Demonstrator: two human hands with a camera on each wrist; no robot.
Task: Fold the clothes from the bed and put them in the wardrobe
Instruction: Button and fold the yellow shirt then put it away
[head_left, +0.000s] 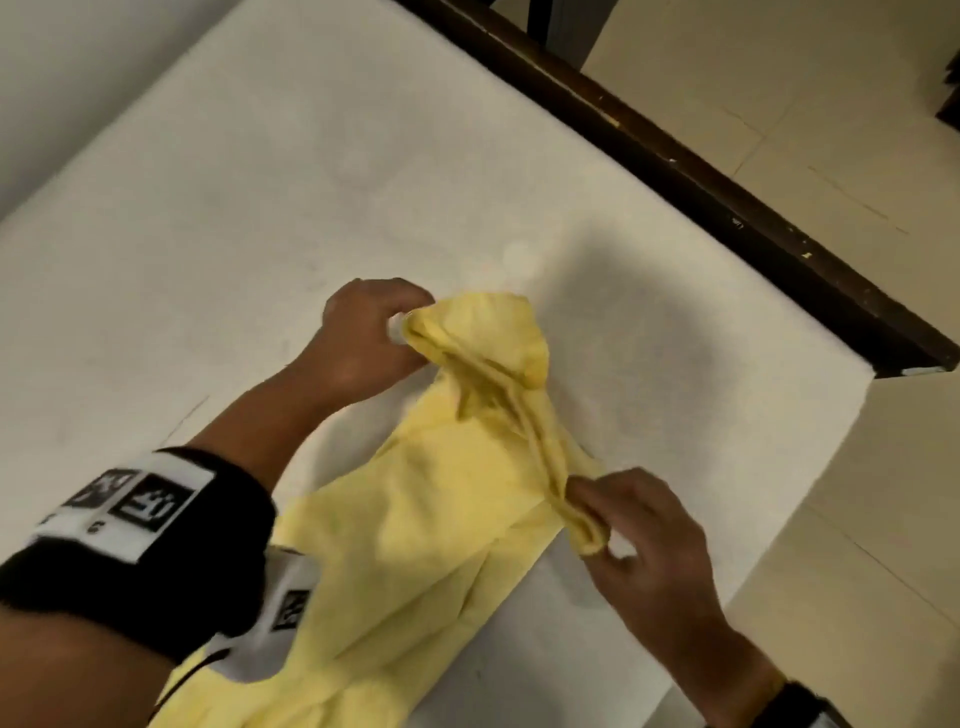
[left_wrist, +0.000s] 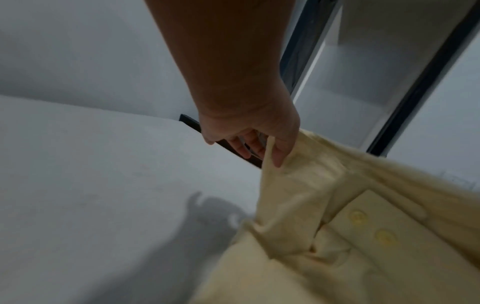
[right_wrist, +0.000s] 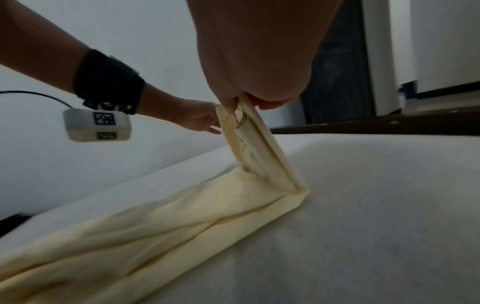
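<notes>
- Head view: A person's left hand and right hand each pinch one end of a bunched edge of a pale yellow cotton shirt, lifting that edge clear of the white mattress of a bed. The left fingers curl round the far end of the bunched fabric; the right thumb and fingers clamp the near end. The rest of the shirt lies spread on the mattress toward the person. A black wrist strap with white coded tags wraps the left forearm. A dark brown wooden bed frame runs along the mattress's far side, with pale floor tiles beyond.

- Left wrist view: The left hand hangs over the mattress, its thumb and a finger pinching a corner of the shirt; the other fingers hang loosely apart. Two yellow buttons show on a placket of the shirt near the lens.

- Right wrist view: The right hand nips the folded fabric edge between pressed fingertips; the shirt drops from there to the mattress and trails along it toward the camera. The left hand touches the same raised edge, and a white camera box hangs beneath its strapped wrist.
</notes>
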